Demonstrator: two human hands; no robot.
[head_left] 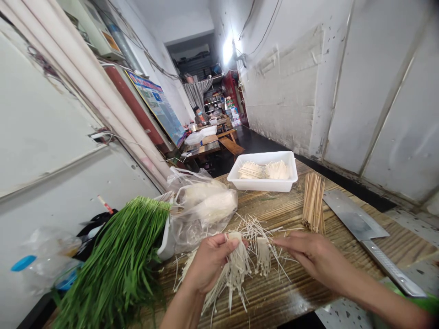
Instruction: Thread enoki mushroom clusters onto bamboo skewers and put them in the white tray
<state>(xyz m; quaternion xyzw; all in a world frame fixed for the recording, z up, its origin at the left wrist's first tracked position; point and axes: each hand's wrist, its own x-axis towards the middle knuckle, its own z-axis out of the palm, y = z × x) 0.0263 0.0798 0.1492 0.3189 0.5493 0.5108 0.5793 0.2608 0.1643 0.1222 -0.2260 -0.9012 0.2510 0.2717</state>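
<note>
My left hand [219, 256] is closed on a bunch of enoki mushrooms [238, 262], gripping its pale cut base while the thin stems hang down. To its right, my right hand [305, 251] pinches with thumb and fingertips what looks like a thin skewer, mostly hidden. A smaller enoki bunch [263, 258] hangs between the hands, close to the right fingertips. Loose enoki stems [252, 226] are scattered on the wooden table [274, 301] beneath and behind the hands.
A white tray [262, 184] with enoki on sticks stands at the back. A skewer bundle [313, 203] and a cleaver [360, 219] lie to the right. At left are green chives [116, 260] and a plastic bag [206, 205] of pale contents. Someone [200, 116] sits far back.
</note>
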